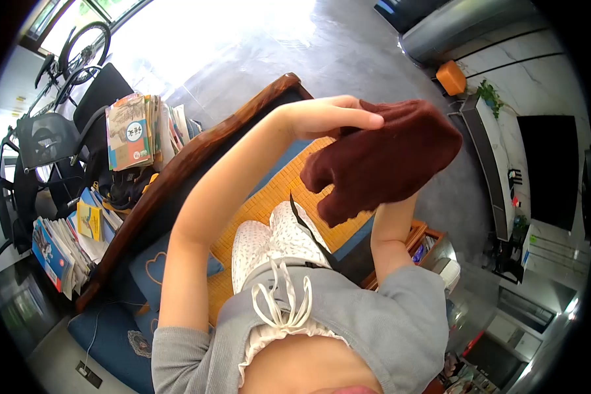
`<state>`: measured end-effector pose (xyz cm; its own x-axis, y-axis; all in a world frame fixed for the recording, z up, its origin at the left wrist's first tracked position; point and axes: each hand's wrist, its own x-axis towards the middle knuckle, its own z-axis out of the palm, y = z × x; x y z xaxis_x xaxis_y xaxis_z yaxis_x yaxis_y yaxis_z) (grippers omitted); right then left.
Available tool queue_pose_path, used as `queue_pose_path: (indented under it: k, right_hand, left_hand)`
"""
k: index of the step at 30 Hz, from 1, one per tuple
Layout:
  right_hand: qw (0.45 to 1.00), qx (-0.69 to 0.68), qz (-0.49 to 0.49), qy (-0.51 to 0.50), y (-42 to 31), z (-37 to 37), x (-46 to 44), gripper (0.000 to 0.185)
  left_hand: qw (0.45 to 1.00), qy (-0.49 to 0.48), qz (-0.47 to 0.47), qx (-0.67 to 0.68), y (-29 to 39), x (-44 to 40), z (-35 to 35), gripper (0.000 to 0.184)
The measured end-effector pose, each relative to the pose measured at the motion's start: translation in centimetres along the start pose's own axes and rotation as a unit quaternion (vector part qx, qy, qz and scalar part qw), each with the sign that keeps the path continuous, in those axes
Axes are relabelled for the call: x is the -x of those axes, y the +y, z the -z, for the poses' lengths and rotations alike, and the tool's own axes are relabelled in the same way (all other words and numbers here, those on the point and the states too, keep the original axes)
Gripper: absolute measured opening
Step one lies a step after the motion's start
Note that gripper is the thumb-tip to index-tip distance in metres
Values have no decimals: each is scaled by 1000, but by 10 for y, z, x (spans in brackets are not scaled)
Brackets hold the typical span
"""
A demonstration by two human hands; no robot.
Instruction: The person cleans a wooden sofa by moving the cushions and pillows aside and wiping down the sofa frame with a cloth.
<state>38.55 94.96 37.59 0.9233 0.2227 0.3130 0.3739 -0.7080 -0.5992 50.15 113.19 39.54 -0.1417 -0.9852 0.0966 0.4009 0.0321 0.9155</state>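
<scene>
A dark maroon piece of soft fabric [391, 161] is held up in front of me, above my lap. Its right end is rounded, and its left end has a notch and an uneven edge; its exact kind I cannot make out. My left hand [338, 118] grips the upper edge, thumb on the near side and the other fingers mostly hidden. From below, my right forearm [393, 236] reaches up to the fabric. The fabric covers my right hand; whether that hand is inside or behind it, I cannot tell.
I sit on a wood-framed sofa [223, 131] with a woven mat [253, 207]. Book stacks [130, 131] and a black chair [46, 141] stand to the left, a bicycle [85, 52] farther off. A low white cabinet [482, 157] and drawers [433, 243] are at right.
</scene>
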Motion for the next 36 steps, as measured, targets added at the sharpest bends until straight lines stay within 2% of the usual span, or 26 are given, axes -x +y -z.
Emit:
queue_pose_path:
  k: [3, 4, 7, 8, 10, 12, 14, 16, 17, 18, 20, 22, 23, 24, 26, 27, 29, 31, 33, 35, 36]
  right_hand:
    - [999, 1, 8, 46, -25, 15, 4, 33]
    - [998, 2, 16, 60, -31, 15, 3, 32]
    - [995, 13, 47, 84, -50, 6, -2, 30]
    - [995, 23, 60, 78, -56, 0, -5, 29]
    - [992, 65, 104, 38, -66, -12, -16, 28]
    - [980, 120, 157, -24, -73, -19, -28, 26]
    - [941, 189, 230, -159, -86, -16, -47, 25]
    - [851, 192, 320, -369, -102, -7, -70, 24]
    - [769, 134, 346, -520, -111, -3, -89, 23]
    - [769, 135, 348, -519, -109, -2, -91, 23]
    - [741, 164, 402, -512, -101, -5, -94, 23]
    - [710, 190, 453, -504, -91, -11, -93, 24]
    - [815, 239, 399, -346, -86, -12, -72, 25]
    - [878, 252, 335, -233, -80, -15, -54, 25]
    - [941, 218, 238, -104, -63, -22, -32, 26]
    - [960, 188, 197, -59, -56, -25, -20, 26]
    - [982, 140, 126, 7, -43, -33, -1, 27]
    - [992, 100, 66, 49, -30, -40, 15, 29]
    - [995, 71, 7, 73, -16, -45, 27, 30]
    - [994, 45, -60, 81, -1, -49, 38, 31]
    - [993, 36, -92, 71, 6, -50, 48, 31]
  left_hand:
    - [998, 55, 23, 6, 31, -5, -31, 46]
    - [983, 182, 32, -15, 41, -6, -49, 42]
    - [963, 240, 72, -94, 65, -11, -75, 46]
    - [945, 243, 135, -172, 81, -8, -87, 51]
    - [970, 182, 81, -143, 92, -7, -95, 55]
    - [989, 101, 22, -106, 95, -12, -90, 63]
    - [983, 131, 10, -130, 101, -10, -84, 65]
    - [975, 166, 11, -150, 108, -5, -83, 59]
    - [970, 193, 20, -146, 110, -2, -80, 58]
    - [965, 221, 28, -140, 111, -1, -73, 56]
    - [960, 251, 13, -120, 106, -1, -51, 52]
    - [955, 271, 26, -116, 99, 3, -24, 60]
    - [953, 280, 33, -113, 97, 3, -17, 63]
    - [952, 293, 37, -79, 98, 3, -22, 60]
    - [948, 304, 30, -93, 91, 1, -17, 58]
    - [945, 310, 28, -98, 85, 0, -12, 57]
    - [934, 313, 82, -150, 66, 1, 13, 53]
    - [927, 316, 152, -136, 36, 2, 44, 51]
    - [903, 279, 260, -200, 2, 9, 83, 51]
    - [857, 332, 302, -253, -45, 33, 111, 49]
    - [850, 327, 324, -255, -81, 51, 139, 50]
